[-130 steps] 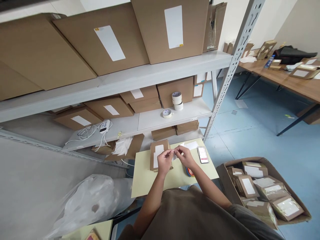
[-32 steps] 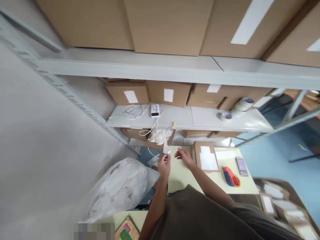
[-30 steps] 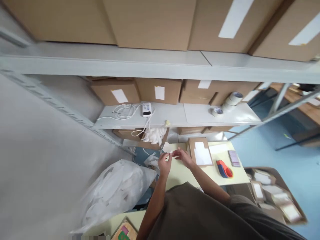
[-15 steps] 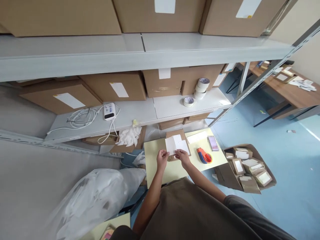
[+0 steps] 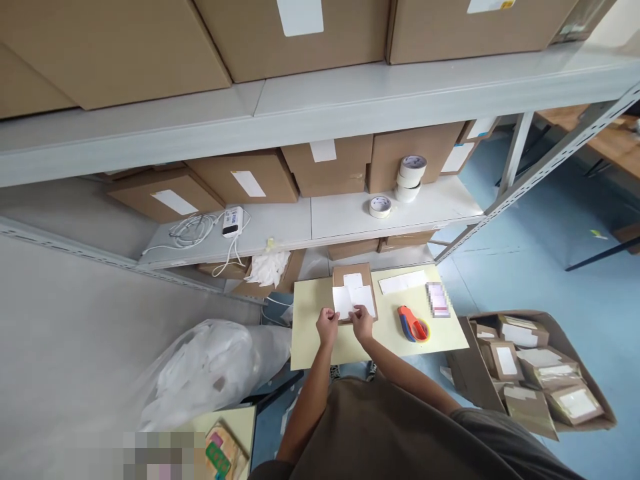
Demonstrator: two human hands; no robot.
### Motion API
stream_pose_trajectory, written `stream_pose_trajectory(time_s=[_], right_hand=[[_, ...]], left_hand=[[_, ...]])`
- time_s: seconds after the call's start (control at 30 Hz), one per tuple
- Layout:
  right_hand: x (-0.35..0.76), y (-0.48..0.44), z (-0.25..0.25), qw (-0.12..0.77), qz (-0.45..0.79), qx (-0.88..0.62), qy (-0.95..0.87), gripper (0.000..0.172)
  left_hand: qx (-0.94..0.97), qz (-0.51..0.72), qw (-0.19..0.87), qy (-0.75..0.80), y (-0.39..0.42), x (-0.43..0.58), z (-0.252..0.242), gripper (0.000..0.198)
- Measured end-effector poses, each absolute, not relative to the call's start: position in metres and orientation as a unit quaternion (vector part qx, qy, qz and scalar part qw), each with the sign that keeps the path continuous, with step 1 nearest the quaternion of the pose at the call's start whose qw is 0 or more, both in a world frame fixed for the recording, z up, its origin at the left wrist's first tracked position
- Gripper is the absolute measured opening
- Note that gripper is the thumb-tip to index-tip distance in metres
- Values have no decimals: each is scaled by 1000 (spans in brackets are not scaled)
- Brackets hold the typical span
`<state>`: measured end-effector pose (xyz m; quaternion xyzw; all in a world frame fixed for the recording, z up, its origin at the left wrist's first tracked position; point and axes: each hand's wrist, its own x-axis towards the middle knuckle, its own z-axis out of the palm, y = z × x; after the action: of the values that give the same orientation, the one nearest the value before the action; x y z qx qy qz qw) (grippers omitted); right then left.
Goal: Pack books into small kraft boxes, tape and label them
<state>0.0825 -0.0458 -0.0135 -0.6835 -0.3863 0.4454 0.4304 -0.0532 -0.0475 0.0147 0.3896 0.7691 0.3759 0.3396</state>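
Note:
On a pale yellow table (image 5: 310, 340) lies a small flat cardboard box (image 5: 341, 273) with white labels (image 5: 364, 300) on its top. My left hand (image 5: 327, 327) pinches the lower left corner of a white paper label (image 5: 341, 303) at the box's near left part. The thumb and fingers of my right hand (image 5: 362, 323) close on that label's lower right edge. Whether the label lies fully flat on the box cannot be made out. To the right sit an orange and blue tape dispenser (image 5: 413, 325) and a white paper strip (image 5: 403, 282).
A shelf (image 5: 340, 217) behind the table carries tape rolls (image 5: 380, 207), a white device with cables (image 5: 233, 221) and cardboard boxes (image 5: 327, 167). At right on the floor stands a carton of packed boxes (image 5: 613, 417). A plastic bag (image 5: 215, 373) bulges at left.
Both hands have lowered the white label from above the box onto or close to its top. The view has shifted, and more of the floor carton shows.

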Motion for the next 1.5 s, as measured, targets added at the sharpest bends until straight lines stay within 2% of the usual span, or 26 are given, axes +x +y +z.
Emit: stream_pose_trajectory(time_s=[0.5,1.07,1.23,1.33,1.5], right_hand=[[72,-53,-41,415,365,-719,-421,15],[61,-51,-29,338,283,-778,-448,12],[58,-50,-23,279,267,-797,-464,15],[57,-48,-17,205,266,-807,-486,14],[63,-42,1,65,270,-825,-492,10]], left_hand=[[439,348,365,743,-49,-64,-6,15],[505,283,403,709,-42,-77,-7,12],[543,213,386,714,-40,-79,5,8],[599,125,360,704,-34,-79,15,4],[650,-11,314,692,-18,-90,21,29]])
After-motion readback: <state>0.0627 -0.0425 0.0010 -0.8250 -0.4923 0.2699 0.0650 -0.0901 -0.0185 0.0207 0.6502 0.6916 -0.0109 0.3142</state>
